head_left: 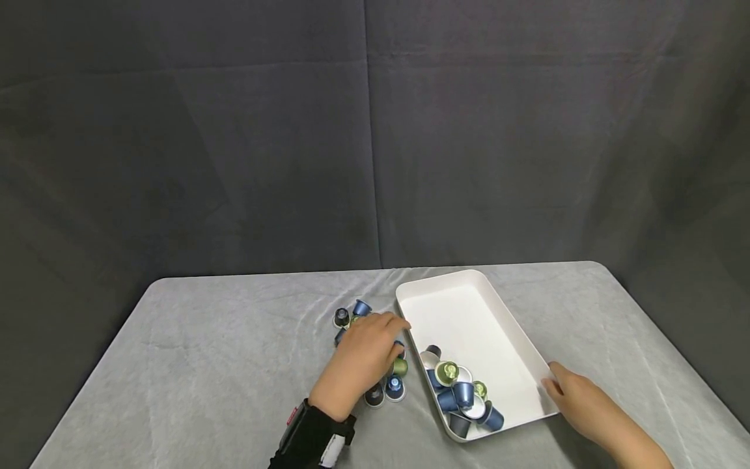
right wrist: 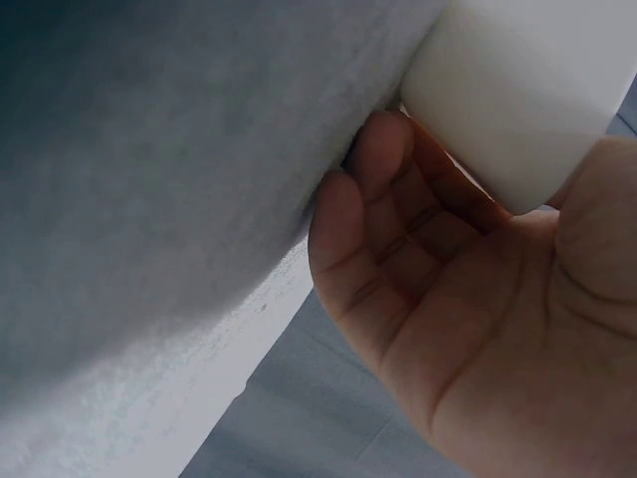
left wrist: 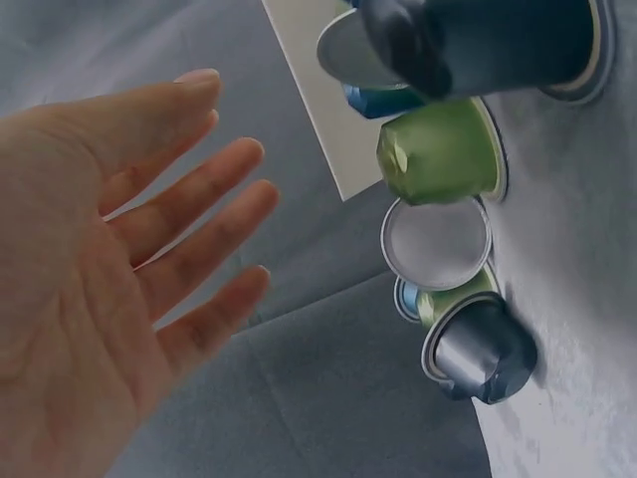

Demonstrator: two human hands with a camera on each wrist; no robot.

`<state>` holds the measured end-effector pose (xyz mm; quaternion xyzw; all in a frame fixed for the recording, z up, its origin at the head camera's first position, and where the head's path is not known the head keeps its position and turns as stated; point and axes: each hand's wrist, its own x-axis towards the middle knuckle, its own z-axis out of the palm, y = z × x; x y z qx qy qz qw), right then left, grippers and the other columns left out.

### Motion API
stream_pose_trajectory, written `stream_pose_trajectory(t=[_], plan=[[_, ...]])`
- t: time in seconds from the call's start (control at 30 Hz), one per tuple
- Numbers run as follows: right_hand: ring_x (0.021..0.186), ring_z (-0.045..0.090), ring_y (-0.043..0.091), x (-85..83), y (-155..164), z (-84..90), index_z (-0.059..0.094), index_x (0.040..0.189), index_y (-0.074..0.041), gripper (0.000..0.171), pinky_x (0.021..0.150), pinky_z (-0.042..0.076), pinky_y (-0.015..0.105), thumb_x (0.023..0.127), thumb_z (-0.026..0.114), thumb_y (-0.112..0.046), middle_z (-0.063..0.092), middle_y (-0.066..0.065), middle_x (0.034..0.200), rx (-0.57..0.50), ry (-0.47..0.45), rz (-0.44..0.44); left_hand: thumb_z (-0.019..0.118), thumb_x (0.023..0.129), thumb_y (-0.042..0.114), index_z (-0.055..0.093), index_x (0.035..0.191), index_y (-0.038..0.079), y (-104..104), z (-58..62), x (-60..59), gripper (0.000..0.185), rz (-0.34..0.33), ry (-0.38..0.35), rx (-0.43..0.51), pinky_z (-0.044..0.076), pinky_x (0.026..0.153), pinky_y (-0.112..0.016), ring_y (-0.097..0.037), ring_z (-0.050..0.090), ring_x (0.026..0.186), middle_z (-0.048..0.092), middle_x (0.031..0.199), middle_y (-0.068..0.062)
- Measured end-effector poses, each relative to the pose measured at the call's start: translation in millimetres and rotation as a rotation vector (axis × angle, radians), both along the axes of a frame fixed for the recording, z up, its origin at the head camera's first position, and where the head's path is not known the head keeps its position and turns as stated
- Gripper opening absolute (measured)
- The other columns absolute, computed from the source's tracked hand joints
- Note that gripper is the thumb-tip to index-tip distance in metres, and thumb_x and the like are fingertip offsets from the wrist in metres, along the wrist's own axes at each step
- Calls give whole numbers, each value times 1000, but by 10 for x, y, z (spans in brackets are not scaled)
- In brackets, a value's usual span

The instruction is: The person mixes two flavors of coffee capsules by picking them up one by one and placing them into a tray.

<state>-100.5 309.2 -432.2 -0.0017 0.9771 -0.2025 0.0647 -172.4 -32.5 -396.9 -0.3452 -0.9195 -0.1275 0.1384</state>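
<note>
The coffee capsules [head_left: 375,365] sit in a loose cluster on the gray tabletop [head_left: 222,365] just left of the white tray [head_left: 469,312], right under and around the left hand [head_left: 363,358], whose grip is released with fingers spread flat in the wrist view and nothing held, so that hand is by far the nearer one. The tray's long axis runs away from the person, with more capsules piled at its near end, and the right hand [head_left: 580,400] has its fingers curled against the tray's near right corner. Can't read any brand or lettering on the pods, just blue, green and dark shells with silver foil.
</note>
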Motion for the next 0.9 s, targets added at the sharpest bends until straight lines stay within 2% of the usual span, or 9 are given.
stream_pose_trajectory(t=[0.27, 0.5, 0.7, 0.9], plan=[[66, 45, 19, 4, 14, -9, 51, 93, -1, 9, 58, 40, 37, 99, 53, -7, 47, 1, 68, 1, -4, 4, 78, 86, 18, 67, 118, 12, -123, 34, -41, 34, 28, -58, 56, 49, 95, -38, -21, 63, 109, 67, 115, -1], [66, 44, 18, 7, 3, -2, 51, 92, -3, 8, 59, 39, 36, 99, 53, -6, 40, 0, 65, -9, 13, 10, 78, 86, 15, 68, 116, 11, -310, 74, -102, 31, 93, -98, 133, 50, 90, -42, -26, 64, 107, 68, 113, -3], [66, 44, 18, 6, -1, 1, 51, 91, -3, 10, 59, 39, 36, 100, 53, -7, 39, 0, 66, -11, 1, 2, 79, 84, 13, 69, 113, 7, -402, 51, -175, 31, 110, -123, 199, 50, 91, -44, -29, 64, 108, 68, 114, -6], [64, 43, 17, 12, -3, 5, 49, 89, -4, 12, 58, 38, 35, 100, 52, -7, 36, 0, 65, -20, -2, -2, 78, 85, 13, 69, 114, 7, -465, -8, -229, 31, 135, -147, 202, 50, 90, -44, -29, 64, 107, 67, 114, -7]])
